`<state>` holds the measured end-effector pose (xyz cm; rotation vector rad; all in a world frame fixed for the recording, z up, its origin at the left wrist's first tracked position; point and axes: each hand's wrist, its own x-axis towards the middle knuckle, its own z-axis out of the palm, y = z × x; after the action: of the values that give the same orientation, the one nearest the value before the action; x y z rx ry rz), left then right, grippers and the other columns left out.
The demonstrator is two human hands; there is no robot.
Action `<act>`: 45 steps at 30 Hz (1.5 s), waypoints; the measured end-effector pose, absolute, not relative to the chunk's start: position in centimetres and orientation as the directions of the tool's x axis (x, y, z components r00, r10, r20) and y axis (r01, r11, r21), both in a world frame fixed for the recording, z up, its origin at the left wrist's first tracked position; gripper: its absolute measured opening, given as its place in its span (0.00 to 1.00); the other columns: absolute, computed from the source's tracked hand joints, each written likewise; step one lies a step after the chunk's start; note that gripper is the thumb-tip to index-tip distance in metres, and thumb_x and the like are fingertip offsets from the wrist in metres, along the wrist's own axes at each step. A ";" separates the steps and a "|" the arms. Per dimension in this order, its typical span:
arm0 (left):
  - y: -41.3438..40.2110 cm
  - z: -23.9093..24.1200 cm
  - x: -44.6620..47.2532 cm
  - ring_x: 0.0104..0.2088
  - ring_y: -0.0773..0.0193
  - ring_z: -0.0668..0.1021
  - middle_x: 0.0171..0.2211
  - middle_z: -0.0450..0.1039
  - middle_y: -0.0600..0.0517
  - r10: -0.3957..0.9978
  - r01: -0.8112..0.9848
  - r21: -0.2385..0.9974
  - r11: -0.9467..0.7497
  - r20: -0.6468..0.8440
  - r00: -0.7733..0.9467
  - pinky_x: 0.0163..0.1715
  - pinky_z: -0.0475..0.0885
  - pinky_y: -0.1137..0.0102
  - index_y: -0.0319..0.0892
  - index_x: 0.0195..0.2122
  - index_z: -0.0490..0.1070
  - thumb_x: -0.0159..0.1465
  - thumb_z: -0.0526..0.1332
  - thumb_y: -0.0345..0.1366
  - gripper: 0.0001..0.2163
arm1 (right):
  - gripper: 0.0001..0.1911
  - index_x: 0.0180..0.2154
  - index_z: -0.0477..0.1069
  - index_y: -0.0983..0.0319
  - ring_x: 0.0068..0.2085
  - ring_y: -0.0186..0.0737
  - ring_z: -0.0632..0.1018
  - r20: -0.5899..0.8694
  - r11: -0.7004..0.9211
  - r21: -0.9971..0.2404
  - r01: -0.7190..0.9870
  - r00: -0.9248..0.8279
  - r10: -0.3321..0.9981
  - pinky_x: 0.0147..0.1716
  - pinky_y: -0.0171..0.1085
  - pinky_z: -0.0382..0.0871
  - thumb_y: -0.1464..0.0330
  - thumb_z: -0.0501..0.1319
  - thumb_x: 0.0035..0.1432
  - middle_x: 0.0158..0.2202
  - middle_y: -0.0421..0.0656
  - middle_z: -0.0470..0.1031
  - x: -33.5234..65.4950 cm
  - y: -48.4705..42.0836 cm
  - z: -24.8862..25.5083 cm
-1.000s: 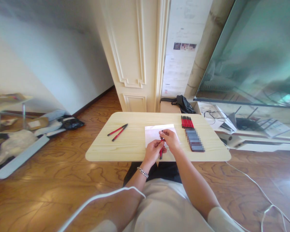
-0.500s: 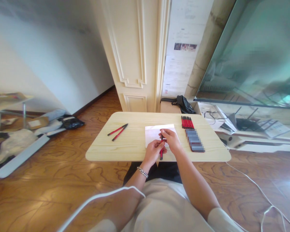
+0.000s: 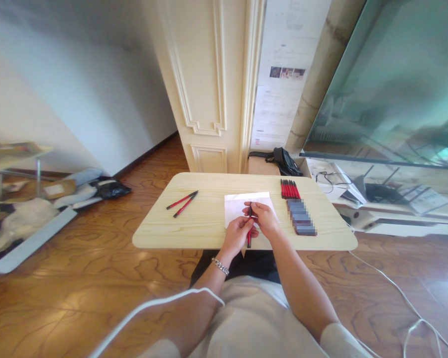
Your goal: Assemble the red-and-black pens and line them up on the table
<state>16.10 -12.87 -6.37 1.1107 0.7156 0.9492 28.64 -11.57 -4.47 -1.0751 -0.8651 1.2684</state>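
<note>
My left hand [image 3: 239, 233] is closed around the red lower part of a red-and-black pen [image 3: 249, 239], held above the near edge of the table. My right hand [image 3: 263, 217] pinches the pen's black upper end, its fingers bent around it. Under both hands lies a white sheet of paper [image 3: 233, 205]. Two similar pens [image 3: 185, 205] rest at the left of the table. Several more red-and-black pens [image 3: 290, 189] lie side by side in a row at the right, behind a phone [image 3: 301, 217] whose screen is blurred.
The light wooden table [image 3: 157, 228] has rounded corners. A black bag [image 3: 283, 161] sits on a box behind it. White cables [image 3: 388, 283] run over the floor at right, and another white cable [image 3: 145, 306] crosses my left arm. Clutter [image 3: 26, 226] lies on the left floor.
My right hand's fingers have shifted slightly on the pen's upper end. My left hand keeps its hold, and the pens on the table have not moved.
</note>
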 end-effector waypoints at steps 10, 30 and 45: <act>-12.9 -6.5 16.0 0.26 0.61 0.80 0.26 0.76 0.49 0.894 -0.251 0.956 0.152 -0.025 0.448 0.31 0.77 0.65 0.37 0.35 0.70 0.57 0.64 0.48 0.16 | 0.19 0.32 0.72 0.62 0.28 0.34 0.73 -0.021 0.028 -0.982 -0.186 0.254 0.967 0.26 0.33 0.65 0.54 0.66 0.46 0.28 0.42 0.75 28.6 -11.5 -4.6; -12.9 -6.5 16.0 0.26 0.61 0.80 0.27 0.76 0.47 0.886 -0.246 0.957 0.150 -0.020 0.464 0.31 0.77 0.64 0.37 0.35 0.71 0.58 0.63 0.49 0.17 | 0.18 0.34 0.73 0.62 0.30 0.36 0.73 -0.012 0.037 -0.964 -0.263 0.183 0.983 0.25 0.33 0.65 0.54 0.64 0.48 0.30 0.44 0.75 28.6 -11.8 -4.8; -13.0 -6.4 16.0 0.27 0.61 0.80 0.27 0.76 0.49 0.897 -0.213 0.971 0.112 -0.006 0.441 0.32 0.77 0.64 0.38 0.36 0.70 0.57 0.63 0.47 0.16 | 0.19 0.32 0.72 0.62 0.29 0.34 0.74 -0.028 0.027 -0.982 -0.184 0.285 0.958 0.28 0.33 0.65 0.54 0.67 0.44 0.28 0.41 0.75 28.8 -12.0 -4.3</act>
<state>15.96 -13.01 -6.44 1.1760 0.7388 0.9344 28.75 -11.96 -4.27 -1.1956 -0.8613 1.0779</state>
